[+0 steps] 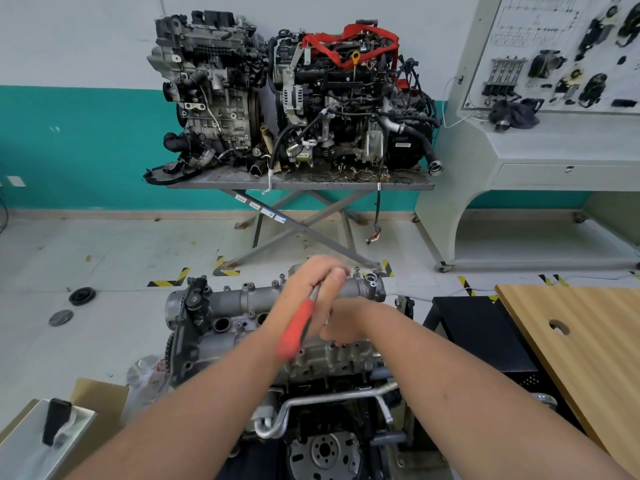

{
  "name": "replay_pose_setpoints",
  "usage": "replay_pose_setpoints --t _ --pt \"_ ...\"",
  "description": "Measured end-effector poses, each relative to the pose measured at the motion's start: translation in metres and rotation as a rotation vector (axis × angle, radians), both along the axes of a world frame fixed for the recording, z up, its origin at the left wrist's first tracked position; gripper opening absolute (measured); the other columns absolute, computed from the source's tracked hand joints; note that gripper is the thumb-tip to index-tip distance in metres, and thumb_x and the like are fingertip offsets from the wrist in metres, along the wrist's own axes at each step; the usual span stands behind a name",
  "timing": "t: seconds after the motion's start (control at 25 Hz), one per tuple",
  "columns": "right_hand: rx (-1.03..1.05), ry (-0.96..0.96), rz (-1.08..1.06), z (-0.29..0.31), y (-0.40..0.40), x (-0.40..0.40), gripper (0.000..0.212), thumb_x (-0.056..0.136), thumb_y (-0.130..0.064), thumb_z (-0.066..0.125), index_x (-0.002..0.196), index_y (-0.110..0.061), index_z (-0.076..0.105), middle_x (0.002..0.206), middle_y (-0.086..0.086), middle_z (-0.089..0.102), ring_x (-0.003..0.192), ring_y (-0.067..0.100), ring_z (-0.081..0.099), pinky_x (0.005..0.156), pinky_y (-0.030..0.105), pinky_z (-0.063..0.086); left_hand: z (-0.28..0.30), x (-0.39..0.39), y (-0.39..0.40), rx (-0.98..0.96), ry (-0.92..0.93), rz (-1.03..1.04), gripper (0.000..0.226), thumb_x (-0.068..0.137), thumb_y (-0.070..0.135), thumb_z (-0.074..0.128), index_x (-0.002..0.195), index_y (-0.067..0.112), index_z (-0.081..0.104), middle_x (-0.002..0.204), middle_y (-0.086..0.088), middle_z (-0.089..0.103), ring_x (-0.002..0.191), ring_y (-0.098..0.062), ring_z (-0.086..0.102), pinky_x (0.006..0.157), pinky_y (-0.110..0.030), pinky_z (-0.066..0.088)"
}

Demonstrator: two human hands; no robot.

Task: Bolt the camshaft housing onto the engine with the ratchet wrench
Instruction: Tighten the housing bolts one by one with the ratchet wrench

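**Both hands on the ratchet above the cast housing**

The engine [311, 368] stands low in the middle of the view, a block of rough grey cast metal with a bent chrome pipe [322, 401] across its near face. On top lies the camshaft housing [249, 299], a long, rounded, matt silver casting with round bores just in front of it. The left hand [308, 282] curls over the head of the ratchet wrench [296, 332], whose smooth red-orange handle slants down toward the camera, blurred. The right hand [341, 323] sits just beneath on the housing; its finger position is hidden. A ribbed wooden tabletop [571, 341] lies to the right.
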State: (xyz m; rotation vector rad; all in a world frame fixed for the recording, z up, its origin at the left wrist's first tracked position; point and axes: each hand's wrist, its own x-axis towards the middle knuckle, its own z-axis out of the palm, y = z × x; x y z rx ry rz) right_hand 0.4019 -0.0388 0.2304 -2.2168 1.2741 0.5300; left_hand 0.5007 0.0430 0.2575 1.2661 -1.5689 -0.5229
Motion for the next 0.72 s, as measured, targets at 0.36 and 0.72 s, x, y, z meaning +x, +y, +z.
replay_pose_setpoints --t 0.36,0.72 --pt "0.018 0.039 0.050 0.001 0.004 -0.006 0.030 0.090 -0.028 0.044 0.102 -0.009 0.064 0.103 0.011 0.071 0.094 0.032 0.069 0.089 0.049 0.057 0.024 -0.014 -0.027 0.561 1.063 0.203 0.025 0.101 0.033 0.054 0.099 0.008 0.060 0.067 -0.002 0.070 0.055 -0.015 0.065 0.051 -0.027 0.050" --pt "-0.075 0.085 0.110 -0.002 0.003 -0.007 0.017 0.089 -0.036 0.047 0.092 -0.020 0.052 0.100 0.004 0.055 0.096 0.028 0.052 0.094 0.042 0.049 0.055 -0.014 -0.034 0.480 -0.675 0.125 0.026 0.105 0.033 0.036 0.090 0.016 0.050 0.080 -0.001 0.058 0.070 -0.019 0.056 0.061 -0.033 0.045"
